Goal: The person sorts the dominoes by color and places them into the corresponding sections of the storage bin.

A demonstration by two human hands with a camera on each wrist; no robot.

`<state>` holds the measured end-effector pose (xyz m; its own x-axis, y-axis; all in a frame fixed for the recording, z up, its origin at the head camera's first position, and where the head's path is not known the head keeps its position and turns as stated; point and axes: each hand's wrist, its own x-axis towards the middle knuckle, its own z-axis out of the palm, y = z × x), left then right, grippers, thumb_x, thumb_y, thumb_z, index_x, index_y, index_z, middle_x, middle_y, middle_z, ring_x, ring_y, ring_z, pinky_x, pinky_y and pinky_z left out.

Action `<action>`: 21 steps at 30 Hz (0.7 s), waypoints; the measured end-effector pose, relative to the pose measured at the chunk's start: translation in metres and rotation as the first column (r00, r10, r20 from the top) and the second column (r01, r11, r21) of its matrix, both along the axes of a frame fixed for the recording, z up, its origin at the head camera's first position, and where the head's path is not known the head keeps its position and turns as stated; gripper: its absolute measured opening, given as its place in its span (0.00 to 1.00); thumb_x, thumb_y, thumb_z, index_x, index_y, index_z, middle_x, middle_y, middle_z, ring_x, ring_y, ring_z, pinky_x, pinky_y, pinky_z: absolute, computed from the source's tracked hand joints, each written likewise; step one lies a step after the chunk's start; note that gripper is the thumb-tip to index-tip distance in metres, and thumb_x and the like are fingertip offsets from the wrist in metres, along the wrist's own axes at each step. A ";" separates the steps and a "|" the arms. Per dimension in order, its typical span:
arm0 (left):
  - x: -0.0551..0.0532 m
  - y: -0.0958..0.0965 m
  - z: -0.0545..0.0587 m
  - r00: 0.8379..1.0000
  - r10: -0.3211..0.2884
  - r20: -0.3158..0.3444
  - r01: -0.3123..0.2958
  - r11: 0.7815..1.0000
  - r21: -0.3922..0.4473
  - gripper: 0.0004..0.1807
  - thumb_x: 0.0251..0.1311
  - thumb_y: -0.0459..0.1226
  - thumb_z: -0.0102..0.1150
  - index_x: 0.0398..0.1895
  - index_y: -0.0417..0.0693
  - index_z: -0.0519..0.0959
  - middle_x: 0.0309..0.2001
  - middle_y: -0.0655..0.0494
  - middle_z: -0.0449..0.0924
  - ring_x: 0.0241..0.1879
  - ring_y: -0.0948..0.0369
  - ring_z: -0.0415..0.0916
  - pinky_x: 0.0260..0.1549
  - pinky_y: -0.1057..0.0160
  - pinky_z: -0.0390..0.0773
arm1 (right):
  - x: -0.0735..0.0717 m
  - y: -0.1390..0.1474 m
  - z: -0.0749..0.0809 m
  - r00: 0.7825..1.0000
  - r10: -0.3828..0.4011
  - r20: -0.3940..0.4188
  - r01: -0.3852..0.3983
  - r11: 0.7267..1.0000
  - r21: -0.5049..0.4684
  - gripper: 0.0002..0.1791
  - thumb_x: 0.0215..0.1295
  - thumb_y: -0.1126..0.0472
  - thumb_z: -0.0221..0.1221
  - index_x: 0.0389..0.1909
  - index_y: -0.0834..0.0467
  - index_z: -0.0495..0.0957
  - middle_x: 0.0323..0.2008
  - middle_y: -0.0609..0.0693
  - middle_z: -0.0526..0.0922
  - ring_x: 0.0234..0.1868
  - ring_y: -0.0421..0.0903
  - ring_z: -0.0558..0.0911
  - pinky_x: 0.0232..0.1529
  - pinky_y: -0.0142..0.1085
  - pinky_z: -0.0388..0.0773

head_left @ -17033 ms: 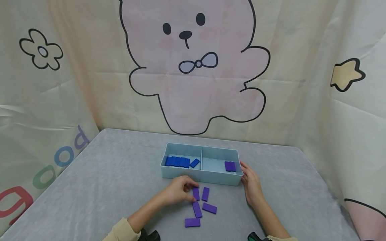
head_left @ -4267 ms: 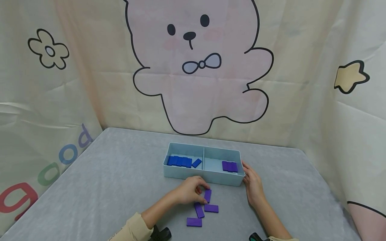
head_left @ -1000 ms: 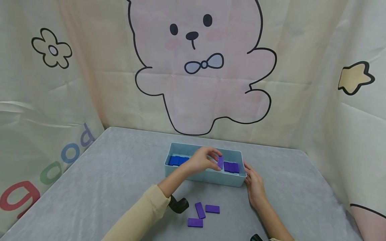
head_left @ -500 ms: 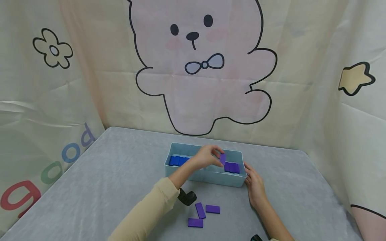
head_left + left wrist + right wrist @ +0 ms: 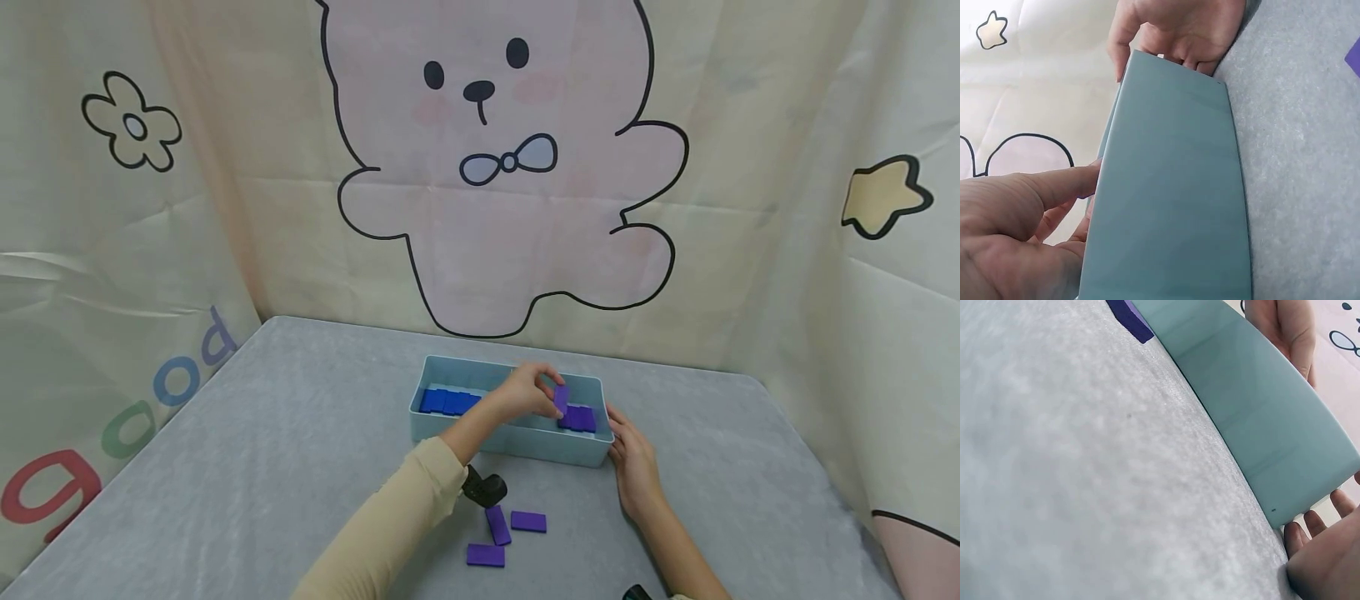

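My left hand [image 5: 528, 392] reaches into the right compartment of the light blue divided box [image 5: 555, 448]. Between its thumb and fingers it pinches a purple rectangular tile [image 5: 561, 398], held upright just left of a row of purple tiles [image 5: 581, 419]. In the left wrist view the box wall hides most of that tile. My right hand [image 5: 633, 462] rests its fingers against the box's right end, as the right wrist view also shows with the fingertips at the end wall [image 5: 1310, 503]. Blue tiles [image 5: 450, 402] lie in a row in the left compartment, partly behind the left hand and forearm.
Three purple tiles lie on the grey cloth before the box: one slanted [image 5: 498, 526], one to its right [image 5: 528, 522], one nearest the person [image 5: 486, 556]. A black wrist camera [image 5: 485, 487] on the left wrist hangs close to them. A printed curtain [image 5: 480, 250] stands behind the table.
Over the last second my left hand shifts slightly right inside the box with the tile, closer to the purple row. Compared with earlier, that row is longer and fewer tiles lie on the cloth.
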<state>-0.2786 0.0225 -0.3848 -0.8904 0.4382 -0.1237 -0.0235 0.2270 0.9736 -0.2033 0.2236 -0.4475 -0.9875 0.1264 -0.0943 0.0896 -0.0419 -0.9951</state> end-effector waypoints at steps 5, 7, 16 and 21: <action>0.000 0.007 -0.003 0.997 0.056 0.054 -0.058 0.997 0.049 0.21 0.57 0.15 0.66 0.53 0.34 0.81 0.33 0.50 0.74 0.30 0.59 0.76 0.52 0.46 0.88 | 0.000 0.000 0.000 1.000 -0.004 0.002 0.004 1.000 -0.001 0.30 0.86 0.57 0.39 0.83 0.61 0.56 0.83 0.55 0.58 0.75 0.48 0.66 0.56 0.19 0.71; 0.002 0.010 -0.003 0.994 0.091 0.066 -0.094 0.994 0.048 0.19 0.58 0.16 0.65 0.52 0.34 0.82 0.34 0.47 0.77 0.29 0.59 0.76 0.50 0.48 0.88 | 0.000 0.000 0.000 1.000 -0.001 0.000 0.001 1.000 -0.002 0.30 0.86 0.57 0.39 0.83 0.61 0.56 0.83 0.55 0.57 0.75 0.48 0.66 0.56 0.19 0.71; 0.007 0.024 -0.004 0.963 0.250 0.099 -0.249 0.968 -0.024 0.18 0.60 0.14 0.62 0.51 0.33 0.83 0.46 0.41 0.79 0.32 0.57 0.80 0.43 0.57 0.90 | -0.001 0.001 -0.001 1.000 0.008 0.002 -0.008 1.000 -0.004 0.30 0.87 0.57 0.39 0.84 0.60 0.54 0.83 0.54 0.56 0.75 0.45 0.66 0.56 0.19 0.71; 0.008 0.029 -0.004 0.948 0.304 0.091 -0.294 0.950 -0.104 0.17 0.62 0.16 0.62 0.51 0.36 0.85 0.41 0.45 0.79 0.28 0.59 0.78 0.42 0.57 0.90 | -0.001 0.001 -0.001 1.000 0.010 -0.003 -0.010 1.000 -0.008 0.30 0.86 0.57 0.39 0.84 0.61 0.54 0.83 0.54 0.56 0.73 0.42 0.68 0.57 0.19 0.71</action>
